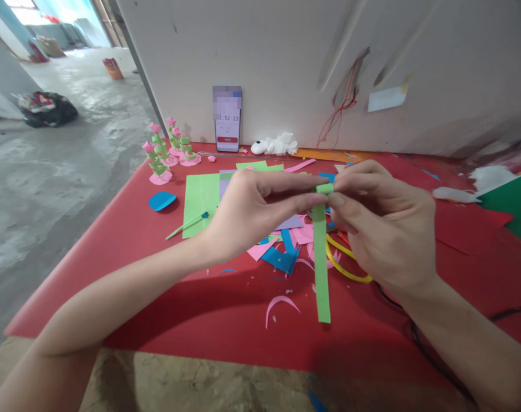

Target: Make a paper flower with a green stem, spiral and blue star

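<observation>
- A red covering (148, 309) spreads over the work table, littered with paper offcuts; a pink crescent scrap (281, 300) lies near its front edge.
- Above it, the left hand (245, 214) and right hand (384, 223) meet, thumbs and forefingers pinching the curled top of a green paper strip (321, 269), whose long end hangs straight down.
- Behind the strip, yellow-handled scissors (348, 272) lie partly hidden by the right hand.
- To the left are a light-green sheet (198, 194), a thin green stem with a blue tip (185, 226) resting across its edge, and a blue paper disc (162, 201).
- Pink paper flowers (158, 163) with green stems stand on round pink bases at the far left corner.
- A smartphone (227, 127) showing a timer leans upright against a pale panel (269, 51), beside crumpled white tissue (283, 144).
- Red wires (346, 100) dangle from a slot in the panel, near a white label (386, 100).
- Beyond, a grey concrete floor (101, 123) holds a black bag (54, 111) and an orange-red container (113, 68).
</observation>
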Demonstrator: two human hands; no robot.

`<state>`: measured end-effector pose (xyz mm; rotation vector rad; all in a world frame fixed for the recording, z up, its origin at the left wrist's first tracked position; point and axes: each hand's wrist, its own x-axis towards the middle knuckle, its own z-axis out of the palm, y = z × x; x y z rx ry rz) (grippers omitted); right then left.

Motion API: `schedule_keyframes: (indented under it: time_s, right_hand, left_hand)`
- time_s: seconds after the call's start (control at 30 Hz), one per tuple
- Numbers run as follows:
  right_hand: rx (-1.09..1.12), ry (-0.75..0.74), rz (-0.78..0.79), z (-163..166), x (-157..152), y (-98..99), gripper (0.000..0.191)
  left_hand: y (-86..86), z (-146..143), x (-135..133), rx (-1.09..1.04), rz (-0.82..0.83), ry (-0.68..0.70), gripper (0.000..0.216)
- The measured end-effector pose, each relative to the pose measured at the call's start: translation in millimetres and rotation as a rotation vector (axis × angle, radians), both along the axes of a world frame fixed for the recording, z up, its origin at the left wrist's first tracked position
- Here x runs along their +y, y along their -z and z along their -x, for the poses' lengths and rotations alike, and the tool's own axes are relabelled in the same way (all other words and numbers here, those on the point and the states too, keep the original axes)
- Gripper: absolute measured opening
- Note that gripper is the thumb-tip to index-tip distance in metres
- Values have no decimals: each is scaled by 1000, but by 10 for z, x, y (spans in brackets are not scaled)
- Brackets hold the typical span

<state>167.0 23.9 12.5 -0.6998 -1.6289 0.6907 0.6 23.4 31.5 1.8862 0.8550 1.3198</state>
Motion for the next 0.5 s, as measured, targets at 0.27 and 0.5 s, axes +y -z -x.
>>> schedule_keyframes:
  time_s: [0.27, 0.5]
  right_hand:
    - [78, -12, 93, 46, -5, -4, 8]
    - [106, -78, 204, 63, -23, -31, 5]
  left_hand:
    - [27, -6, 8, 27, -124, -13, 14]
    - [83, 13, 34, 85, -333, -90, 12]
